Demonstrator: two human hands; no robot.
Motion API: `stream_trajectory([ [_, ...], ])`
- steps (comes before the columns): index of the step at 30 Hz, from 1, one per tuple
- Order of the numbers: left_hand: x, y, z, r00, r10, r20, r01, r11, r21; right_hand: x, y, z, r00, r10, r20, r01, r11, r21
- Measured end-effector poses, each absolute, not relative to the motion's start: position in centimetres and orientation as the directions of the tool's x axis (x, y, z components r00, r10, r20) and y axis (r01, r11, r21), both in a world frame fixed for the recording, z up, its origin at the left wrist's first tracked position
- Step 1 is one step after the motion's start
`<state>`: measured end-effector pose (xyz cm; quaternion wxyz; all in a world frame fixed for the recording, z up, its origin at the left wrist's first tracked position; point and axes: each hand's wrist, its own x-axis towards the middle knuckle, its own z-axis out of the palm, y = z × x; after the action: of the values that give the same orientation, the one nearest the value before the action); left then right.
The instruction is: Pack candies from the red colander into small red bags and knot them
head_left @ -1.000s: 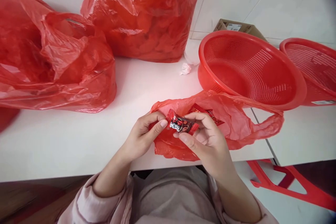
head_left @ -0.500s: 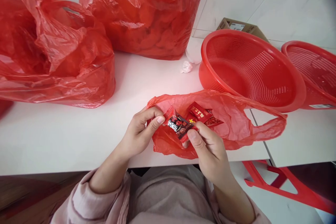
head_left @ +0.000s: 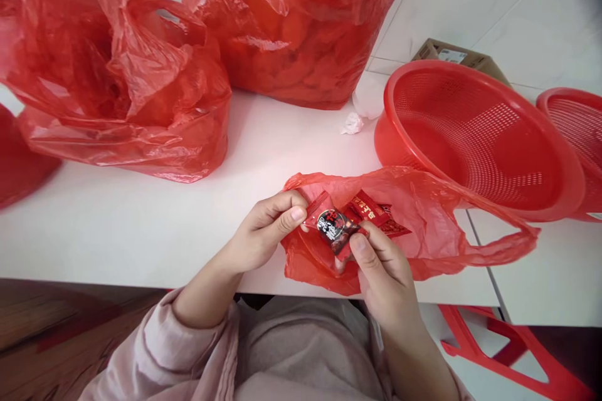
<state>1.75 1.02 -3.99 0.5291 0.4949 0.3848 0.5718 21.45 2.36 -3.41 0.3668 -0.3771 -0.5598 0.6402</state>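
Since a second ago, the person's right hand point(head_left: 385, 276) has shifted to pinch the near-right end of a small red-and-black pillow-shaped plastic packet point(head_left: 332, 225); the left hand point(head_left: 263, 232) grips the opposite end, thumb closed against forefinger; its long axis slants far-left to near-right, printed face up, over a flattened translucent red plastic bag point(head_left: 433, 225).

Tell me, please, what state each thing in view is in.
Black-and-red packet, pinched at both ends by left hand and right hand
Red packets, overlapping
Spread bag, slack, flattened
Left carrier bag, bulging, handle raised
Tall bag, bulging
Left basket, upright, open-topped
Right basket, partly visible
Cardboard box, partly hidden
White scrap, crumpled
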Motion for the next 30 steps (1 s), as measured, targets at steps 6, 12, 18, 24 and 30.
stream_trajectory([
  [6,1.8,1.1,-3.9,0.081,0.991,0.108,-0.268,-0.083,0.960,21.3,2.3,-3.1,-0.453,0.888,-0.077,-0.073,-0.123,-0.990],
  [12,1.8,1.2,-4.1,0.083,0.995,0.057,-0.280,-0.032,0.960,21.1,2.0,-2.7,-0.470,0.876,-0.105,-0.152,-0.198,-0.968],
  [18,1.8,1.4,-3.9,0.058,0.994,0.089,-0.217,-0.074,0.973,21.0,1.9,-2.1,-0.467,0.883,-0.037,-0.098,-0.094,-0.991],
  [24,2.0,1.7,-4.2,-0.068,0.967,0.246,0.069,-0.241,0.968,20.9,2.0,-2.1,-0.314,0.926,0.208,0.083,0.245,-0.966],
  [30,2.2,1.6,-4.2,-0.114,0.970,0.213,0.114,-0.200,0.973,21.0,2.8,-2.6,-0.373,0.746,0.551,0.227,0.649,-0.726],
])
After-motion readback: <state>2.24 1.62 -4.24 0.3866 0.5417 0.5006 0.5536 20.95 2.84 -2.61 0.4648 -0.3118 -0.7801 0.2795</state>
